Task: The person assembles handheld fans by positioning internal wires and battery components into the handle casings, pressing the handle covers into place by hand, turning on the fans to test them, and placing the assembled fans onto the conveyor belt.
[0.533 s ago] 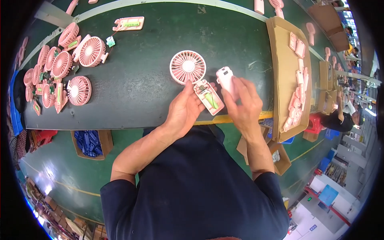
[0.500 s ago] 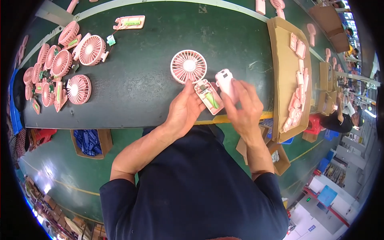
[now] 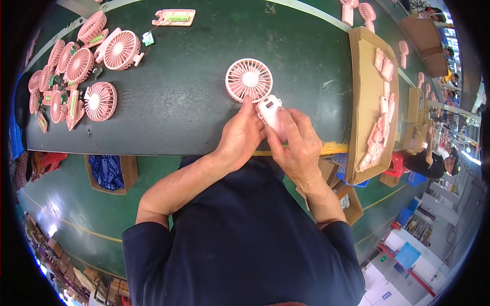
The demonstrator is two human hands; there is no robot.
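Observation:
A pink handheld fan [image 3: 249,79] lies near the front edge of the bench, its round grille away from me. My left hand [image 3: 237,133] grips its handle from the left, the thumb by the base of the grille. A pale pink handle cover [image 3: 273,116] with a small dark window is over the handle, hiding its inside. Closed around the cover from the right is my right hand [image 3: 297,145], fingers and thumb on its sides. Whether the cover sits fully flush I cannot tell.
Several pink fans [image 3: 79,65] with exposed boards are heaped at the left. An opened handle half [image 3: 176,18] lies farther back. To the right stands a cardboard tray [image 3: 360,102] of pink shells. A box of blue parts [image 3: 130,176] stands below the bench.
My right hand has moved left, bringing the cover over the open handle. The wiring and green battery seen in it before are now hidden.

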